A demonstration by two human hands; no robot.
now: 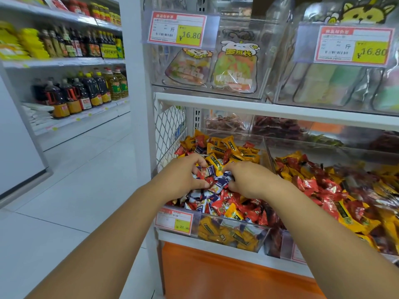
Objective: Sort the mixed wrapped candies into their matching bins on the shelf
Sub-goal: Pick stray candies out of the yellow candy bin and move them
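Note:
A clear plastic bin (233, 234) on the lower shelf holds mixed wrapped candies: yellow ones (228, 149) at the back, red ones (233, 201) and blue-and-white ones (203, 197) toward the front. My left hand (183, 175) and my right hand (248, 180) both reach into this bin. Their fingers curl around a small cluster of blue-and-white candies (212, 174) held between them. To the right, a second bin (278, 244) carries red and yellow candies (336, 190).
A white shelf board (259, 108) runs just above the bins, with clear bins of bagged sweets (235, 70) and price tags (177, 29) over it. A wire mesh side panel (170, 128) closes the shelf's left end. Bottles line the aisle shelves (82, 91) at left.

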